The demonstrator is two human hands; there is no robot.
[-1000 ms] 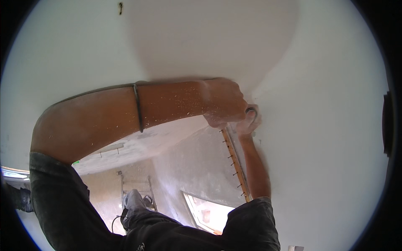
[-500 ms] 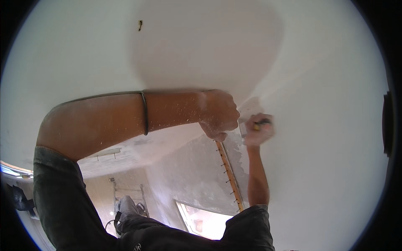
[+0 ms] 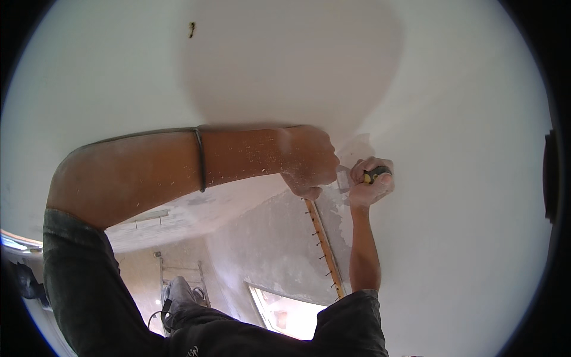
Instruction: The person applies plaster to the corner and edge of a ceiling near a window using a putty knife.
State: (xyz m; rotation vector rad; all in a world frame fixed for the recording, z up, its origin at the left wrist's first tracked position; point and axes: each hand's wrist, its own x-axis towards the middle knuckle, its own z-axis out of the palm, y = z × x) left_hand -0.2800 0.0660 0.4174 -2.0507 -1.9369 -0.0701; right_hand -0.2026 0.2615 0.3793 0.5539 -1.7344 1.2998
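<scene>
My right hand grips a putty knife by its black and yellow handle. Its flat blade points left, toward my other hand, close to the pale plastered surface. My left hand is closed in a fist just left of the blade, its knuckles turned to the right. Whatever it may hold is hidden behind the fingers. White dust and specks cover the left hand and forearm, which has a dark band around it. A small patch of different tone shows on the plaster above the knife.
Below my hands runs a wooden strip with several nails or pegs sticking out, beside a rough grey wall. A bright window opening lies lower down. At lower left stands a ladder. A small dark hole or fitting marks the plaster above.
My right hand, blurred by motion before, now shows sharply, shifted slightly right and turned so the knife handle is plainer. The left hand stays closed in nearly the same place.
</scene>
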